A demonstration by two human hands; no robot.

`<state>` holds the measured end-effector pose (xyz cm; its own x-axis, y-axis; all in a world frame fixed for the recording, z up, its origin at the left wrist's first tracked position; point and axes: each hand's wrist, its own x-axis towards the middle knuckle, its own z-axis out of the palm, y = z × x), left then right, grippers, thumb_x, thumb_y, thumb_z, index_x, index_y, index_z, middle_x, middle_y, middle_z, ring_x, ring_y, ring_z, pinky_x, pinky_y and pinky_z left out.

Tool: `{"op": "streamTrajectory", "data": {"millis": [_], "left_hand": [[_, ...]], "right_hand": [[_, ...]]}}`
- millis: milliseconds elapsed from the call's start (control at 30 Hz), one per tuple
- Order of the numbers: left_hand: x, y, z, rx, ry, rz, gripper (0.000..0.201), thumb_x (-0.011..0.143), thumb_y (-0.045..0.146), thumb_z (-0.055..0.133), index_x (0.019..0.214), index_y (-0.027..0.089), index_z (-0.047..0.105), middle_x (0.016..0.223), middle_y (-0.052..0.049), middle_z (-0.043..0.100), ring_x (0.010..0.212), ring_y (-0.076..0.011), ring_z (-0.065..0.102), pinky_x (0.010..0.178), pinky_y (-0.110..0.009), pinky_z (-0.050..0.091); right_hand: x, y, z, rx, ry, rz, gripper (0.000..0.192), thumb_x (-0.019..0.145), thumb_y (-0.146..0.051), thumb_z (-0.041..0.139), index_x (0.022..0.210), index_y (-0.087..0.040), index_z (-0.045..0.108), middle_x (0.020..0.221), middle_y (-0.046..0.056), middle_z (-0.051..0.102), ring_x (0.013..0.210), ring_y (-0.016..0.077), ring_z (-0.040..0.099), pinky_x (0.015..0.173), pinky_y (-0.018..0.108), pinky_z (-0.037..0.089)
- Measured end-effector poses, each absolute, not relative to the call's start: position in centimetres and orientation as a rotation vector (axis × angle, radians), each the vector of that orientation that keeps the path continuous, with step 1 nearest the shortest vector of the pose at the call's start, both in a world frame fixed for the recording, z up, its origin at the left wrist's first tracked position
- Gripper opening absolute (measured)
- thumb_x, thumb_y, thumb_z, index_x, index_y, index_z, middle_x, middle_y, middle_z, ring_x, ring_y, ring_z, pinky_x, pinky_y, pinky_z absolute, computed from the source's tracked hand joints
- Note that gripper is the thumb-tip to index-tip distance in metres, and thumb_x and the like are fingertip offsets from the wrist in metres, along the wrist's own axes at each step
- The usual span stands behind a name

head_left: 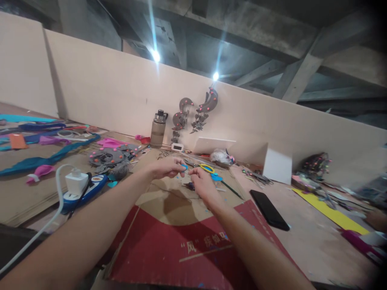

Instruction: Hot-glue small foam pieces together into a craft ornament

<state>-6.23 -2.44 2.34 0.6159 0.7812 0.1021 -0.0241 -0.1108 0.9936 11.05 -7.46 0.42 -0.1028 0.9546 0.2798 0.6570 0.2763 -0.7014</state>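
Note:
Over a red and tan cardboard sheet (157,249), my two hands are close together. My left hand (167,167) is closed, pinching a small blue piece (184,166) between thumb and fingertips. Beside it, my right hand (201,181) is also closed with its fingertips together; whatever is in them is too small to make out. Just beyond the right hand lie scissors with a yellow handle (207,168), and near them some blue pieces (215,177) and a dark green pencil (232,189). A thin dark thread curves over the cardboard below the hands.
A black phone (269,209) lies at right. At left are a blue power strip (86,193) with a white charger and grey felt pieces with pink dots (109,157). A water bottle (158,131) stands by the wall. Another person's hand (376,219) shows at far right.

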Motion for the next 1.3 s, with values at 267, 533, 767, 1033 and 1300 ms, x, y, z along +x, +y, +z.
{"op": "streamTrajectory", "data": {"millis": [267, 533, 767, 1033, 1300], "left_hand": [[-6.7, -3.5, 2.4, 1.579, 0.477, 0.425, 0.027, 0.063, 0.035, 0.076, 0.077, 0.016, 0.064, 0.068, -0.006, 0.063, 0.042, -0.005, 0.03, 0.042, -0.023, 0.014], [-7.4, -1.8, 1.4, 1.484, 0.455, 0.528, 0.029, 0.066, 0.03, 0.076, 0.078, 0.012, 0.056, 0.068, -0.005, 0.065, 0.046, -0.0044, 0.042, 0.045, -0.017, 0.027], [-6.9, -2.8, 1.7, 1.566, 0.385, 0.346, 0.025, 0.07, 0.03, 0.073, 0.079, 0.012, 0.059, 0.07, -0.004, 0.064, 0.05, -0.0057, 0.047, 0.047, -0.018, 0.032], [-5.4, -4.0, 2.9, 1.633, 0.38, 0.489, 0.022, 0.073, 0.028, 0.07, 0.081, 0.012, 0.058, 0.062, 0.001, 0.055, 0.049, -0.005, 0.043, 0.046, -0.017, 0.029], [-5.3, -3.8, 2.6, 1.612, 0.464, 0.556, 0.023, 0.073, 0.03, 0.07, 0.081, 0.012, 0.058, 0.074, -0.004, 0.064, 0.052, -0.0048, 0.046, 0.047, -0.018, 0.031]], "right_hand": [[12.3, -9.6, 1.1, -1.369, -1.844, 0.729, 0.019, 0.079, -0.035, 0.05, 0.073, -0.018, 0.056, 0.061, -0.004, 0.047, 0.052, 0.0081, 0.04, 0.049, 0.019, 0.031], [12.6, -10.6, 1.7, -1.314, -2.004, 0.721, 0.017, 0.08, -0.03, 0.051, 0.068, -0.018, 0.054, 0.059, -0.004, 0.046, 0.054, 0.0082, 0.039, 0.052, 0.021, 0.03], [11.7, -11.3, 1.3, -1.116, -1.833, 0.817, 0.018, 0.076, -0.033, 0.06, 0.083, -0.019, 0.05, 0.083, 0.0, 0.059, 0.077, 0.0129, 0.056, 0.069, 0.026, 0.044], [11.5, -11.0, 0.8, -1.146, -1.598, 0.954, 0.027, 0.071, -0.034, 0.063, 0.088, -0.021, 0.046, 0.074, -0.003, 0.055, 0.058, 0.0109, 0.052, 0.048, 0.022, 0.041], [13.0, -9.7, 1.0, -1.225, -1.673, 0.631, 0.015, 0.074, -0.032, 0.056, 0.071, -0.018, 0.06, 0.061, -0.003, 0.054, 0.056, 0.0109, 0.046, 0.054, 0.023, 0.036]]}}
